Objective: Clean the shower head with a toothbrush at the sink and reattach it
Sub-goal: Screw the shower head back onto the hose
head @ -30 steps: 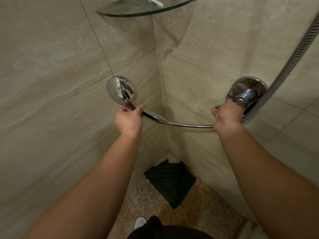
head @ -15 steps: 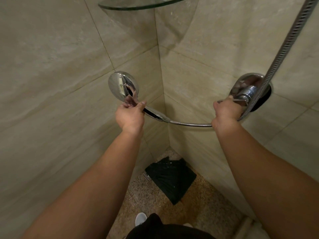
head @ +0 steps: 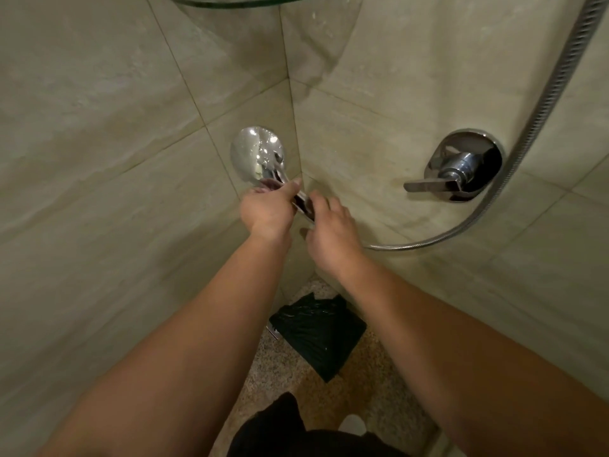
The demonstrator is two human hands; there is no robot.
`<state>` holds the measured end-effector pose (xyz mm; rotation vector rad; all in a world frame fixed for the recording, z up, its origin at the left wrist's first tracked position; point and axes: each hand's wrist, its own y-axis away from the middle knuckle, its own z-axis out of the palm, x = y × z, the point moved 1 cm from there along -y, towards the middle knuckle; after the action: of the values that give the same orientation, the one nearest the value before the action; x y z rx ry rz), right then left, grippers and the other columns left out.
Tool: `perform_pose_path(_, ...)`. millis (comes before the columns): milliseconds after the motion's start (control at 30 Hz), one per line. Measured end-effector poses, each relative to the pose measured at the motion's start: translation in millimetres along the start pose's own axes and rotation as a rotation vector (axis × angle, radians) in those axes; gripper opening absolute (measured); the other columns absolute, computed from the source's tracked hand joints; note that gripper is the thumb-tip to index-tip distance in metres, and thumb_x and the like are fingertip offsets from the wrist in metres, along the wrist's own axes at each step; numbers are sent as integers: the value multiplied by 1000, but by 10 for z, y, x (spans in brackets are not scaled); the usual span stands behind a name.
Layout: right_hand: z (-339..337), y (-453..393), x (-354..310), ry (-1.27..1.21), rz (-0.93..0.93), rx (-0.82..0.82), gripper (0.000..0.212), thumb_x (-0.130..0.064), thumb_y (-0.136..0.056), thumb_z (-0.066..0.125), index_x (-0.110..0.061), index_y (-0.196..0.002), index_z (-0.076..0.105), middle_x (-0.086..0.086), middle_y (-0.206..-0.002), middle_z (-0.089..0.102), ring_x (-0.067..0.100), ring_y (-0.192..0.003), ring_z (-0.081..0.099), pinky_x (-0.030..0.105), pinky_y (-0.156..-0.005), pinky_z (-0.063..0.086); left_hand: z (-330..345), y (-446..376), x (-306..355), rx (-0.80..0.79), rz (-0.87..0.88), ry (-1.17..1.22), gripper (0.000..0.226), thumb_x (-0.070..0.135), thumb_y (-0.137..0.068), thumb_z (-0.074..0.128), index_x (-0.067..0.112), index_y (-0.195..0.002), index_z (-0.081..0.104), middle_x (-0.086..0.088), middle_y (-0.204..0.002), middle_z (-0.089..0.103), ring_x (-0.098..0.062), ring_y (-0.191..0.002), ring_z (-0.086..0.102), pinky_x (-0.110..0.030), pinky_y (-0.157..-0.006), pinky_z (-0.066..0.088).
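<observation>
Shiny chrome hand shower head with round face and slim handle (head: 257, 156) is held out in the tiled corner of the stall, back of the head toward the camera, spray face turned away and not visible. Left hand (head: 267, 210) grips the handle just below the head, thumb laid along the top. Right hand (head: 331, 230) is at the lower end of the handle, where the ribbed silver metal hose (head: 534, 127) should join; fingers curled there, but whether they are pinching the coupling nut or only touching it I cannot tell (blur).

Handling, judged: rigid, polished, likely wet, so slippery; moderate weight, top-heavy at the head. Best held round the handle neck as the left hand does, second hand on the hose nut for twisting. The hose is flexible and will tug sideways.

Chrome wall valve with lever (head: 461, 168) is well apart to the right.

Containers: black plastic bag (head: 318, 334) on the speckled floor, contents hidden. Glass corner shelf (head: 237, 0) at top edge, contents out of view
</observation>
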<state>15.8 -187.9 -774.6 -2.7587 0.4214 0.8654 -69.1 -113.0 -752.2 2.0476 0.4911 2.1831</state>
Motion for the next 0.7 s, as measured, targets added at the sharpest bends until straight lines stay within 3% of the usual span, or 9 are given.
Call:
perform_pose_path(100,-30,-57,-31,20,9,114,50,-8,-91,53,-16,-137,39,11,-118,53,30,-104,51,40,-87,43,59,52,100,-129,-50,59,23,11,-85,85,10,-83,62,-6,-79,72,-19,-69,70,-27,-58,58)
perform_pose_path(200,-103,-119,6,45,78,175,38,-13,-89,54,-13,-126,44,13,-109,57,33,-97,56,43,-83,48,30,35,153,-326,-86,60,18,14,-94,75,8,-109,68,-5,-90,75,-17,-74,72,-26,-61,58)
perform_pose_path(333,-296,-273,-5,126,141,312,32,-16,-90,51,-11,-121,49,14,-97,58,36,-86,59,41,-74,49,-144,-161,201,-357,-123,2,9,5,-98,62,11,-105,61,-4,-84,69,-13,-65,66,-28,-63,55)
perform_pose_path(433,-342,-309,-93,94,159,504,42,-12,-87,51,-13,-129,46,11,-93,54,30,-79,53,36,-69,43,-272,-382,265,-352,-154,6,9,6,-101,56,14,-106,58,-3,-85,67,-13,-64,63,-27,-61,52)
perform_pose_path(600,-164,-375,-86,250,425,250,35,-15,-84,51,-15,-118,47,16,-102,59,37,-89,60,35,-70,39,-417,-673,406,-466,-149,-88,10,8,-102,54,17,-100,59,-1,-87,67,-12,-70,64,-28,-66,52)
perform_pose_path(700,-50,-281,-220,185,368,439,33,-14,-88,51,-13,-120,46,10,-91,52,29,-74,49,34,-64,36,-501,-899,459,-521,-128,-117,15,4,-99,56,13,-110,60,-1,-89,67,-13,-73,65,-27,-66,53)
